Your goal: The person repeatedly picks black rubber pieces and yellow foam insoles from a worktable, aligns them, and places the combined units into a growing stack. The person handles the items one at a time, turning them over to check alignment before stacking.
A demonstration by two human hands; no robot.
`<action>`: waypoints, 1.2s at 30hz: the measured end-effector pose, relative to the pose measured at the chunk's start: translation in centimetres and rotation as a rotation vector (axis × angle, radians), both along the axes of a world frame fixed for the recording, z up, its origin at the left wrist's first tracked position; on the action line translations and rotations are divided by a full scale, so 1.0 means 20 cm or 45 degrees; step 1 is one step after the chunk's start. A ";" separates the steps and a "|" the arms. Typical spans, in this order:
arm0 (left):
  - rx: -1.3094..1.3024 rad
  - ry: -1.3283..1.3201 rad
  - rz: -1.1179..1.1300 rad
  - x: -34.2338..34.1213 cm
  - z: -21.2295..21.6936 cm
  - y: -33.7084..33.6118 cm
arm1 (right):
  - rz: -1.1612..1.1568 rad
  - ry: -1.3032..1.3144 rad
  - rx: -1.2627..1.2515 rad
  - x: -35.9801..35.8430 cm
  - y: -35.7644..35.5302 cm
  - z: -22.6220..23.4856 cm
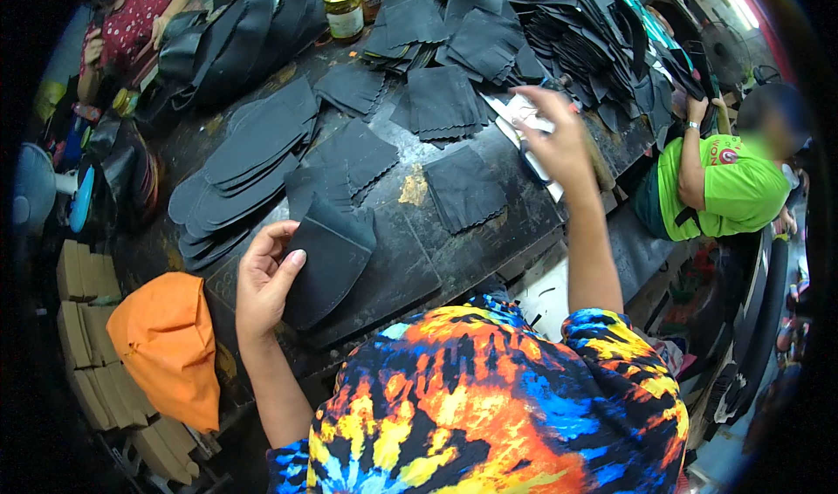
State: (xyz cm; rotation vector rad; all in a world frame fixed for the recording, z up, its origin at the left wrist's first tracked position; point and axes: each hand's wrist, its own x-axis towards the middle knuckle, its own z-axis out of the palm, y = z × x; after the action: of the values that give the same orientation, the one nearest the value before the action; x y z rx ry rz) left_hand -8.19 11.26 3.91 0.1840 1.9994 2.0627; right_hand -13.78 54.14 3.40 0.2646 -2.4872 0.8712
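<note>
My left hand (271, 267) is closed on a dark piece of leather (332, 263) with a rounded lower edge, the thumb lying on top of it. To the right, my right hand (559, 136) is slightly blurred, its fingers curved and apart, with nothing visible in its grasp. It hovers by some white paper-like pieces (528, 114) at the table's right side. Between my hands lies a small stack of black pieces with zigzag edges (465, 187). More such pieces (353, 155) lie beyond the left hand, beside a fanned pile of long rounded black pieces (253, 140).
Tall piles of black pieces (567, 36) and glass jars (343, 12) stand at the back of the dark table (384, 254). An orange cloth (170, 346) hangs over cardboard pieces (83, 328) at left. One person in green (733, 180) works at right, another in red (140, 14) far left.
</note>
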 end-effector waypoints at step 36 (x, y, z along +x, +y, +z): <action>-0.607 0.214 -0.011 0.02 -0.09 -0.02 | 0.852 -0.629 0.169 0.46 -0.64 0.17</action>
State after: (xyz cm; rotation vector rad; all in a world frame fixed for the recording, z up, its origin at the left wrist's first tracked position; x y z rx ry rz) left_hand -7.85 10.96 2.04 0.2759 2.5157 1.5466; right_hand -4.66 41.31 6.82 1.0903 -2.9633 1.1290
